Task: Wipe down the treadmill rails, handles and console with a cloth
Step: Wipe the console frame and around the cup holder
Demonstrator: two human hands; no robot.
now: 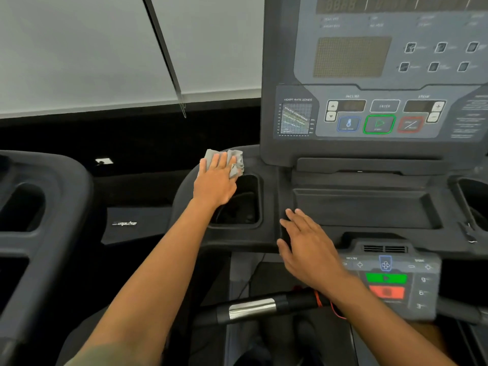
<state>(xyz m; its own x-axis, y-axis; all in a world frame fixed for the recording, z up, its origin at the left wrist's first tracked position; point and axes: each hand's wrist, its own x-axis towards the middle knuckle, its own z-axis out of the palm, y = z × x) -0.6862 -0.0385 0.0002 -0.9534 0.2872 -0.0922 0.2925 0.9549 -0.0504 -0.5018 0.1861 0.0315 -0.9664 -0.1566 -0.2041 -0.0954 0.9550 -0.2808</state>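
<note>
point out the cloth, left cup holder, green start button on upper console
cloth (236,161): head view, crumpled right edge.
left cup holder (244,204): head view, dark inside.
green start button (379,124): head view, centre.

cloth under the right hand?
No, the grey cloth lies under the left hand by the cup holder; the right hand rests flat and bare on the console.

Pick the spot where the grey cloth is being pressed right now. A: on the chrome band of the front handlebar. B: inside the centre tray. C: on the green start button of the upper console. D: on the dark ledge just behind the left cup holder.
D: the left hand lies flat on the grey cloth, pressing it onto the dark ledge behind the left cup holder.
</note>
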